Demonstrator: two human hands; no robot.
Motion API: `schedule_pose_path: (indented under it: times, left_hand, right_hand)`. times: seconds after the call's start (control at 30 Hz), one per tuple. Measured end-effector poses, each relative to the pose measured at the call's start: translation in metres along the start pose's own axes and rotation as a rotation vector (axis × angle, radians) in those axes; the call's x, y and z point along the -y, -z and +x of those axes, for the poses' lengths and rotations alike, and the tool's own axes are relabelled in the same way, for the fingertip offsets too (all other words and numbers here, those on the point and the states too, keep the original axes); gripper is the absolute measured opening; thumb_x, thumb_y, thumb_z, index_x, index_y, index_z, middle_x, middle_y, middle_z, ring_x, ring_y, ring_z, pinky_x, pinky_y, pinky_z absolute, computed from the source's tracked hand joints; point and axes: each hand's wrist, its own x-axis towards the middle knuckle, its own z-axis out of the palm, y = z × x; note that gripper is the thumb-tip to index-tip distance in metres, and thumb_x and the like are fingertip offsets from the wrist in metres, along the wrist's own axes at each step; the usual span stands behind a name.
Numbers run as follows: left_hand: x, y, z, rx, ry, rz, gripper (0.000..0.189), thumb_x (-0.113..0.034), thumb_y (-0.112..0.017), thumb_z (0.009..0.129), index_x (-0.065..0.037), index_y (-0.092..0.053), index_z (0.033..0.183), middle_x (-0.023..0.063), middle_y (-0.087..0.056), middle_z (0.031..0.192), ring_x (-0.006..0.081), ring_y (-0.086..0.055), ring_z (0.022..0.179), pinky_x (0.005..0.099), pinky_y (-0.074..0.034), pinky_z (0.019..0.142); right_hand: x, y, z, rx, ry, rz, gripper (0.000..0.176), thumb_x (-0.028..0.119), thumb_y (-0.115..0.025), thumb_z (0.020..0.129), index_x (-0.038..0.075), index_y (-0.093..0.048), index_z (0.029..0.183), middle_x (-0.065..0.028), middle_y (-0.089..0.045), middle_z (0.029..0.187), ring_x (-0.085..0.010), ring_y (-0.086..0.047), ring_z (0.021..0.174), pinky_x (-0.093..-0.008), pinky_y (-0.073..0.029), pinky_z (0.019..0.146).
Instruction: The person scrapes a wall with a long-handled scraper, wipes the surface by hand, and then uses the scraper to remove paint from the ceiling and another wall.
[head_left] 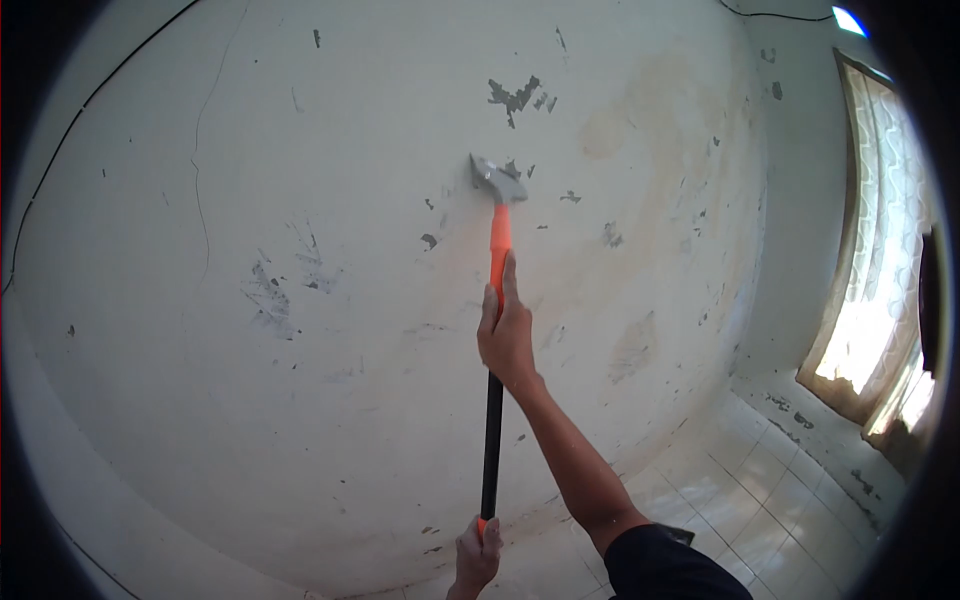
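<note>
A long-handled scraper (493,440) is held upright against the wall in the middle of the head view. It has a grey head, an orange neck and a black shaft. My right hand (508,335) grips it high up, around the lower part of the orange neck, fingers pointing upward along it. Lower down, my left hand (478,555) is wrapped round the orange end of the shaft. The scraper head (498,180) is at the wall surface, beside a small patch of chipped paint; whether its whole edge touches cannot be made out.
The pale wall (380,400) has several chipped grey spots, scuffs and brownish stains. A black cable (83,107) runs along its upper left. At right, a curtain (865,260) hangs over a bright window. Light floor tiles (740,480) lie at the lower right.
</note>
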Motion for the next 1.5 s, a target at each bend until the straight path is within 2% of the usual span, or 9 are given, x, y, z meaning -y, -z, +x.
schedule_pose_path:
  times: [0.1, 0.17, 0.37, 0.43, 0.5, 0.87, 0.97, 1.4, 1.5]
  left_hand:
    - [-0.007, -0.006, 0.004, 0.007, 0.019, 0.015, 0.039, -0.037, -0.056, 0.103, -0.002, -0.059, 0.087, 0.0046, -0.058, 0.061, 0.014, -0.057, 0.056, 0.0332, -0.045, 0.053]
    - [-0.054, -0.013, 0.027, -0.021, -0.113, -0.008, 0.041, -0.042, -0.056, 0.104, -0.006, -0.053, 0.084, -0.0033, -0.05, 0.063, 0.0044, -0.045, 0.05, 0.0241, -0.037, 0.045]
    - [-0.09, -0.032, 0.045, 0.035, -0.127, -0.156, 0.042, -0.042, -0.054, 0.105, -0.006, -0.053, 0.083, -0.0023, -0.052, 0.064, 0.0054, -0.046, 0.05, 0.0254, -0.036, 0.045]
    - [-0.071, -0.043, 0.021, 0.029, -0.097, -0.132, 0.037, -0.035, -0.055, 0.104, -0.002, -0.057, 0.087, 0.0014, -0.053, 0.061, 0.0094, -0.05, 0.053, 0.0293, -0.04, 0.048]
    - [-0.064, -0.055, 0.009, 0.118, 0.128, -0.43, 0.039, -0.044, -0.054, 0.105, -0.008, -0.053, 0.09, -0.0029, -0.048, 0.061, 0.0065, -0.043, 0.047, 0.0247, -0.036, 0.043]
    - [-0.149, -0.087, 0.085, 0.189, -0.151, -0.478, 0.048, -0.051, -0.045, 0.107, -0.005, -0.054, 0.1, 0.001, -0.049, 0.063, 0.0094, -0.042, 0.041, 0.0252, -0.034, 0.037]
    - [-0.125, -0.116, 0.052, 0.233, -0.045, -0.624, 0.042, -0.044, -0.04, 0.109, -0.005, -0.053, 0.105, 0.0022, -0.049, 0.064, 0.0092, -0.042, 0.041, 0.0254, -0.035, 0.037]
    - [-0.222, -0.154, 0.102, 0.197, -0.278, -0.65, 0.043, -0.047, -0.041, 0.109, -0.007, -0.05, 0.097, -0.0008, -0.045, 0.058, 0.0078, -0.039, 0.037, 0.0248, -0.033, 0.034]
    - [-0.204, -0.17, 0.061, 0.166, -0.201, -0.65, 0.047, -0.05, -0.037, 0.109, -0.007, -0.048, 0.093, 0.0008, -0.044, 0.058, 0.0097, -0.038, 0.036, 0.0263, -0.034, 0.032]
  right_hand:
    - [-0.001, 0.005, 0.02, -0.021, 0.052, -0.044, 0.059, 0.011, -0.044, 0.106, -0.007, -0.021, 0.157, -0.0119, -0.047, 0.058, -0.0155, -0.048, 0.05, -0.0333, -0.043, 0.053]
    - [0.013, 0.011, 0.056, -0.038, 0.045, -0.057, 0.059, 0.012, -0.044, 0.106, -0.008, -0.021, 0.157, -0.0122, -0.047, 0.058, -0.016, -0.048, 0.05, -0.0342, -0.043, 0.053]
    - [0.025, 0.025, 0.102, -0.053, 0.081, -0.074, 0.058, 0.013, -0.043, 0.107, -0.008, -0.023, 0.156, -0.0116, -0.05, 0.059, -0.017, -0.05, 0.049, -0.0363, -0.044, 0.051]
    - [0.014, 0.029, 0.078, -0.056, 0.147, -0.092, 0.058, 0.013, -0.043, 0.107, -0.008, -0.023, 0.156, -0.0111, -0.051, 0.059, -0.0167, -0.05, 0.049, -0.0363, -0.044, 0.051]
    - [0.014, 0.031, 0.062, 0.062, 0.119, -0.082, 0.06, 0.011, -0.045, 0.105, -0.014, -0.021, 0.153, -0.0186, -0.055, 0.059, -0.0291, -0.058, 0.049, -0.0413, -0.045, 0.051]
    - [0.072, 0.041, 0.183, 0.068, 0.186, -0.056, 0.06, 0.013, -0.045, 0.104, -0.009, -0.022, 0.155, -0.0216, -0.061, 0.064, -0.038, -0.065, 0.057, -0.0458, -0.05, 0.057]
    - [0.039, 0.032, 0.161, 0.058, 0.429, -0.113, 0.059, 0.016, -0.043, 0.106, -0.008, -0.023, 0.156, -0.0145, -0.058, 0.06, -0.0239, -0.055, 0.042, -0.0413, -0.049, 0.041]
    - [0.111, 0.052, 0.248, 0.185, 0.306, -0.129, 0.059, 0.016, -0.045, 0.105, -0.007, -0.026, 0.155, -0.018, -0.063, 0.071, -0.0257, -0.062, 0.049, -0.0401, -0.051, 0.046]
    - [0.078, 0.047, 0.228, 0.047, 0.634, -0.124, 0.059, 0.016, -0.047, 0.104, -0.008, -0.028, 0.154, -0.0195, -0.064, 0.072, -0.0297, -0.062, 0.05, -0.0426, -0.052, 0.049]
